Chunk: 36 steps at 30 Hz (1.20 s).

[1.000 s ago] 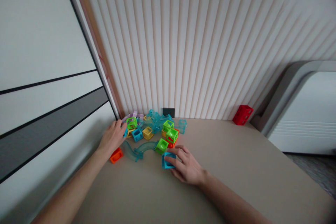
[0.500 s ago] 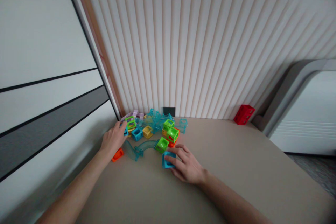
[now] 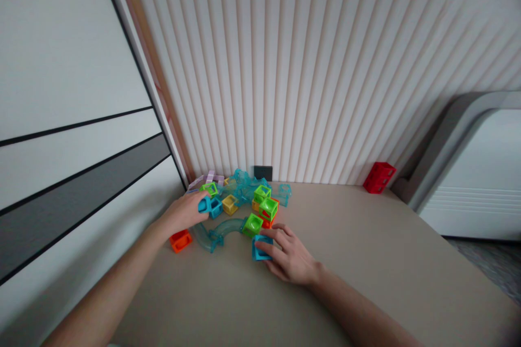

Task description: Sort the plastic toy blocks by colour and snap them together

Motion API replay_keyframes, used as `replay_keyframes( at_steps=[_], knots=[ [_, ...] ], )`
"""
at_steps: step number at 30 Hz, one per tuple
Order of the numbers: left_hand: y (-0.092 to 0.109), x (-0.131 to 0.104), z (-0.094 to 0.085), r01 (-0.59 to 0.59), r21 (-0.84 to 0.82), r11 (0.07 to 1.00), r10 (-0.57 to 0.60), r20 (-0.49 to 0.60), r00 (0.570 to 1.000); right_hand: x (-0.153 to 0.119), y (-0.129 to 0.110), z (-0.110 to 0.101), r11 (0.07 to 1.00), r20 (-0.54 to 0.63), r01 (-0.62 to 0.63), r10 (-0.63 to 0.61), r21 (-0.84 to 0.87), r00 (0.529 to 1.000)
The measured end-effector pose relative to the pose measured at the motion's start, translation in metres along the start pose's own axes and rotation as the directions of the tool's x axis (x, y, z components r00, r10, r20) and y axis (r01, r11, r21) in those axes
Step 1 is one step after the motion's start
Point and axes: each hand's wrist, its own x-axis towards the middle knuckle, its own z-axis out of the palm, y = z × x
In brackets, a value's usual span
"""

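Held a blue cube (image 3: 259, 250) in the right hand (image 3: 288, 255), closed over its top and right side, low over the table (image 3: 228, 298) and just near of a green cube (image 3: 253, 225). Pinched a blue piece (image 3: 203, 205) in the left hand (image 3: 184, 211), bent tightly around it with only a part showing; could not tell its full shape, nor any contact with the blue block (image 3: 216, 207) just to its right. Saw an orange block (image 3: 180, 240) on the near left, and to its right a clear teal curved track (image 3: 230, 225) reaching to the green cube. Noted a yellow block (image 3: 230, 204) farther back and two more green cubes (image 3: 268, 209) above orange pieces (image 3: 267, 224). Made out a jumble of clear teal pieces (image 3: 244, 187) beyond, with lilac pieces (image 3: 211, 177) at far left, near the ribbed wall (image 3: 301, 76). Found a red block (image 3: 379, 178) well apart at far right.
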Motion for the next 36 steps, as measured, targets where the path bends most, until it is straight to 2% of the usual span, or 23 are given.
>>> replay_keyframes(
  at_steps=[3,5,7,9,11,13,14,16,18,19,21,23,25,28,33,36],
  knots=[
    [0.013,0.001,-0.005,-0.103,-0.077,0.992,0.101,-0.026,0.995,0.001,0.000,0.000,1.000,-0.002,-0.007,0.007,0.005,1.000],
    [0.024,-0.001,-0.007,-0.174,-0.177,0.969,0.149,-0.146,0.978,0.001,-0.001,-0.001,1.000,-0.006,-0.008,0.008,0.013,1.000],
    [0.038,-0.006,-0.005,-0.215,-0.327,0.920,0.142,-0.233,0.962,0.000,-0.001,-0.001,0.999,-0.021,-0.019,0.020,0.030,1.000],
    [0.056,-0.011,0.004,-0.186,-0.525,0.831,0.077,-0.224,0.972,-0.002,-0.002,0.000,0.994,-0.059,-0.088,0.092,0.073,0.994],
    [0.078,-0.018,0.020,-0.140,-0.748,0.648,-0.009,-0.192,0.981,-0.004,-0.003,0.003,0.961,-0.134,-0.218,0.242,0.171,0.961],
    [0.103,-0.024,0.042,-0.096,-0.922,0.374,-0.130,-0.155,0.979,-0.005,-0.005,0.007,0.880,-0.234,-0.356,0.435,0.314,0.869],
    [0.115,-0.028,0.055,-0.099,-0.965,0.244,-0.181,-0.145,0.973,-0.004,-0.007,0.009,0.823,-0.280,-0.407,0.530,0.395,0.800],
    [0.138,-0.036,0.079,-0.081,-0.997,0.018,-0.184,-0.083,0.980,-0.001,-0.010,0.012,0.700,-0.337,-0.455,0.684,0.550,0.647],
    [0.156,-0.044,0.099,-0.043,-0.993,-0.114,-0.158,-0.025,0.987,0.002,-0.013,0.012,0.593,-0.341,-0.440,0.779,0.674,0.527],
    [0.162,-0.048,0.107,-0.014,-0.987,-0.157,-0.145,0.009,0.989,0.003,-0.014,0.010,0.553,-0.333,-0.422,0.806,0.719,0.489],
    [0.169,-0.054,0.118,0.024,-0.976,-0.217,-0.127,0.053,0.990,0.004,-0.016,0.006,0.501,-0.316,-0.388,0.836,0.773,0.449],
    [0.168,-0.058,0.124,0.055,-0.968,-0.243,-0.096,0.080,0.992,0.003,-0.015,0.002,0.473,-0.304,-0.372,0.850,0.799,0.430],
    [0.164,-0.060,0.125,0.092,-0.962,-0.256,-0.045,0.107,0.993,0.001,-0.012,0.000,0.445,-0.289,-0.381,0.869,0.810,0.401],
    [0.157,-0.062,0.121,0.173,-0.943,-0.286,0.060,0.162,0.985,-0.002,-0.007,0.003,0.375,-0.256,-0.391,0.911,0.840,0.323],
    [0.161,-0.067,0.115,0.286,-0.889,-0.357,0.186,0.233,0.955,0.002,-0.011,0.003,0.127,-0.066,-0.308,0.977,0.943,0.203],
    [0.166,-0.070,0.115,0.369,-0.847,-0.382,0.214,0.308,0.927,0.008,-0.020,-0.002,0.031,0.024,-0.307,0.984,0.951,0.175]
  ],
)
